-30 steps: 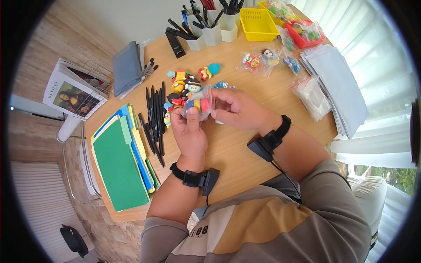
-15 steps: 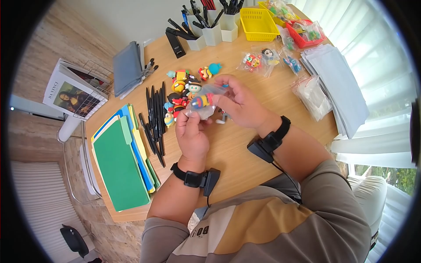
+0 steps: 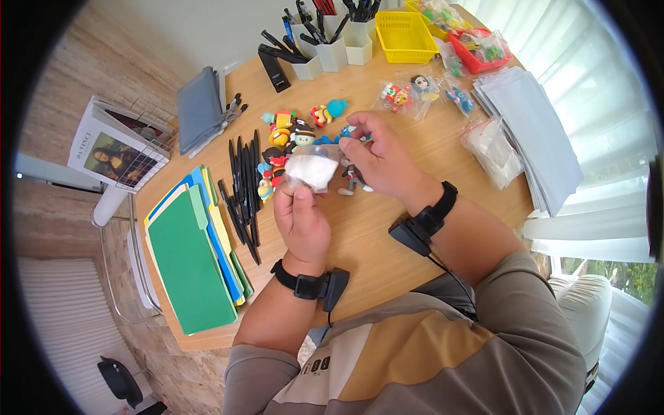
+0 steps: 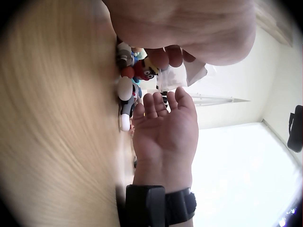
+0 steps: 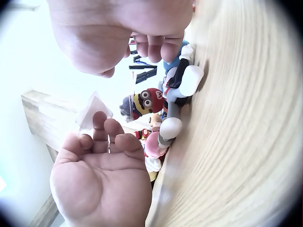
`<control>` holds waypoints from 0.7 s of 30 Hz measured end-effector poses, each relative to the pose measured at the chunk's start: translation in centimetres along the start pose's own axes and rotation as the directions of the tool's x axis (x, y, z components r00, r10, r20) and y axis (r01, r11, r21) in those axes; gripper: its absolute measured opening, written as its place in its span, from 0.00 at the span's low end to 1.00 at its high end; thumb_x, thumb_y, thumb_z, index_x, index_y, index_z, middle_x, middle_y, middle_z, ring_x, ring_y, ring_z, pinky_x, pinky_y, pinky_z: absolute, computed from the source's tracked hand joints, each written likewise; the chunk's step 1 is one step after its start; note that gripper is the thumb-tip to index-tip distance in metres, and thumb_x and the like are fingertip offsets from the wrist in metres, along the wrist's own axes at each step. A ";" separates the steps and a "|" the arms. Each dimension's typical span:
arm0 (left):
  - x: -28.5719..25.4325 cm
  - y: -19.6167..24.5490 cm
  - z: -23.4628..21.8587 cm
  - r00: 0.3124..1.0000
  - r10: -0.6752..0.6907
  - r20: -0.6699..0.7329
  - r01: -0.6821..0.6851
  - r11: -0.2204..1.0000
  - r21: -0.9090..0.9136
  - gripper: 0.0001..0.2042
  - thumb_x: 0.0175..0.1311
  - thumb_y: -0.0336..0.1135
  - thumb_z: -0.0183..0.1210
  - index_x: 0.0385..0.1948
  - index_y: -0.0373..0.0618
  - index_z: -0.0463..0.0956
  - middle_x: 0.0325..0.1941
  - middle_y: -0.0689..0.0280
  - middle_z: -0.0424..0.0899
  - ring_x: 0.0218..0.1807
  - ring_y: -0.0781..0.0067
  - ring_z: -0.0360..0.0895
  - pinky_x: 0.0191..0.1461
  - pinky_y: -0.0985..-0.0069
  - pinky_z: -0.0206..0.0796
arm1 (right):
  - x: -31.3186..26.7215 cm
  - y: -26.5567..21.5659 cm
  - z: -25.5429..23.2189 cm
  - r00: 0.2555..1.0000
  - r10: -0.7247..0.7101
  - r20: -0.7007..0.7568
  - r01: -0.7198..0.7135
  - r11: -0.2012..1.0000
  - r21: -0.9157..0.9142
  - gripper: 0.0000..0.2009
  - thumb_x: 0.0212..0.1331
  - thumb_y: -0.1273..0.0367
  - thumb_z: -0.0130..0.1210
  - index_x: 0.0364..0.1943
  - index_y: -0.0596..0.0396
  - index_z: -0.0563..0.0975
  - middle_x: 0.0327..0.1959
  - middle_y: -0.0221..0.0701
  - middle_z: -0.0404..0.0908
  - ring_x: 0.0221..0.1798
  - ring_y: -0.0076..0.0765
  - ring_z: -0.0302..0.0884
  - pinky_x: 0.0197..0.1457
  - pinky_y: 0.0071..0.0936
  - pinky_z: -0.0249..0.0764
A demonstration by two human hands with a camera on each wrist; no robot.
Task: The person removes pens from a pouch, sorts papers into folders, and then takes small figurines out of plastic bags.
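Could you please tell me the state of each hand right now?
Left hand: closed, pinching a small plastic bag.
Right hand: open near the bag, apparently holding nothing.

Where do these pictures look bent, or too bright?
Head view: dark curved borders, and the table looks bowed; left wrist view: white glare beside the right hand, dark corners; right wrist view: washed-out brightness beside the left hand, though the table's grain shows.
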State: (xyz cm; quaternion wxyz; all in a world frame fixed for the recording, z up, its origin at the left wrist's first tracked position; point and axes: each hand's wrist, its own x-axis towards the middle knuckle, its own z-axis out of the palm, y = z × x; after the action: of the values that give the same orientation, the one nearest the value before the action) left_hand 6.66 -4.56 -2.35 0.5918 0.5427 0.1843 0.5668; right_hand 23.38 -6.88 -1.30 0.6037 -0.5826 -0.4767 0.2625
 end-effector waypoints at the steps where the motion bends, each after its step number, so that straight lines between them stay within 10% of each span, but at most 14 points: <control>1: 0.1 0.0 0.0 0.997 -0.048 -0.058 0.045 0.997 -0.057 0.10 0.73 0.38 0.48 0.45 0.42 0.71 0.48 0.61 0.80 0.44 0.70 0.77 0.45 0.72 0.70 | 0.0 0.3 0.0 1.000 -0.015 -0.010 0.015 1.000 0.007 0.19 0.61 0.66 0.58 0.52 0.62 0.70 0.42 0.41 0.74 0.42 0.34 0.76 0.40 0.29 0.76; 11: 0.3 0.3 0.5 0.996 -0.082 -0.038 0.080 0.996 -0.045 0.14 0.72 0.38 0.49 0.53 0.41 0.69 0.50 0.62 0.79 0.46 0.71 0.77 0.48 0.72 0.70 | -0.3 -1.0 -0.9 0.977 0.135 0.162 -0.172 0.955 0.242 0.19 0.65 0.66 0.56 0.54 0.60 0.67 0.41 0.35 0.77 0.35 0.23 0.74 0.39 0.25 0.74; 13: 0.1 0.0 -0.1 0.990 -0.138 -0.023 0.138 0.990 -0.007 0.15 0.72 0.39 0.50 0.53 0.40 0.70 0.49 0.63 0.78 0.48 0.75 0.75 0.50 0.76 0.68 | -0.7 -0.6 -0.9 0.961 -0.134 0.244 0.008 0.889 0.457 0.23 0.66 0.67 0.55 0.60 0.59 0.61 0.42 0.34 0.78 0.38 0.21 0.75 0.40 0.23 0.74; 19: -0.1 0.0 0.4 0.925 -0.290 0.247 0.272 0.957 0.106 0.13 0.69 0.37 0.56 0.47 0.39 0.71 0.47 0.67 0.77 0.45 0.79 0.74 0.49 0.77 0.68 | -0.4 -0.4 0.4 0.989 -0.095 0.115 0.031 0.883 0.468 0.28 0.63 0.76 0.49 0.66 0.57 0.52 0.42 0.34 0.77 0.43 0.26 0.77 0.47 0.26 0.75; 21: 0.3 0.5 0.7 0.937 -0.303 0.177 0.332 0.928 -0.168 0.11 0.67 0.33 0.59 0.45 0.39 0.72 0.46 0.67 0.77 0.44 0.80 0.74 0.48 0.77 0.69 | -0.3 -0.1 -0.1 0.986 -0.078 0.150 -0.006 0.871 0.492 0.28 0.62 0.77 0.47 0.66 0.57 0.53 0.42 0.34 0.77 0.44 0.26 0.77 0.47 0.26 0.75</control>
State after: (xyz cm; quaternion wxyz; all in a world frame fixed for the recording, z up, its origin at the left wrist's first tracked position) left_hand 7.13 -4.74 -1.54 0.7381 0.4855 0.1689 0.4370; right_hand 23.28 -7.23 -1.28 0.6950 -0.3778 -0.4534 0.4108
